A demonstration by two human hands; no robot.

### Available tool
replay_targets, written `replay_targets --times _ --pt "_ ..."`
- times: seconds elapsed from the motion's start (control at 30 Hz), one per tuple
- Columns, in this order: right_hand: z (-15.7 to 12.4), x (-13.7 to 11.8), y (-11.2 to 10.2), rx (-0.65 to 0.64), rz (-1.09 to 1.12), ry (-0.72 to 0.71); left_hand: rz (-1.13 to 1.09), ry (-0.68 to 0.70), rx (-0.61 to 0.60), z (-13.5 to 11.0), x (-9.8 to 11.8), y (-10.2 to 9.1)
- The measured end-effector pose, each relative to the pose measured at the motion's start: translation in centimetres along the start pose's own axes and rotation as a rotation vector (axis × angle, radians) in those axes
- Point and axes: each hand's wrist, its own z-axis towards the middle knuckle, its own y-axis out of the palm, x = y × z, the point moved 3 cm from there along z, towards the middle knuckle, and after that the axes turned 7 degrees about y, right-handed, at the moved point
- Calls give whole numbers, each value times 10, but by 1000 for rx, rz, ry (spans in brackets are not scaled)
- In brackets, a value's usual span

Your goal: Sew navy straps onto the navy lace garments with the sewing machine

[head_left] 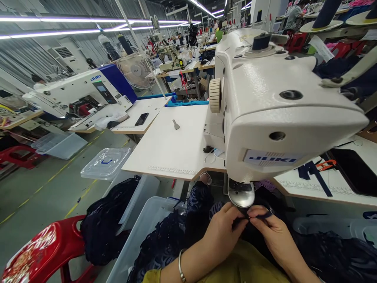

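Observation:
Both of my hands meet just below the metal work plate of a white JUKI sewing machine. My left hand is closed, thumb and fingers pinching dark fabric against the plate's front edge. Close beside it, my right hand pinches the same dark fabric, and a dark strip lies across its fingers. Most of that fabric is hidden behind the hands and merges with dark cloth in my lap. A silver bangle circles my left wrist.
A clear bin of navy lace garments stands left of my lap, near a red stool. On the right table are orange snips and a black phone. A small grey metal piece lies on the left table.

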Motion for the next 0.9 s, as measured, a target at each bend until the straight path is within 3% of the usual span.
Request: replay_targets --times 0.2,0.53,0.67,0.9 --pt "-4 -21 0 -5 -124 -301 137 114 -1 -4 3 -4" --pt "-9 -39 5 13 -229 -568 272 296 30 -1 14 -7" --pt "-6 -41 6 62 -255 -562 280 326 39 0 15 -5" --pt "-9 -31 0 35 -314 -397 315 232 65 3 13 -5"
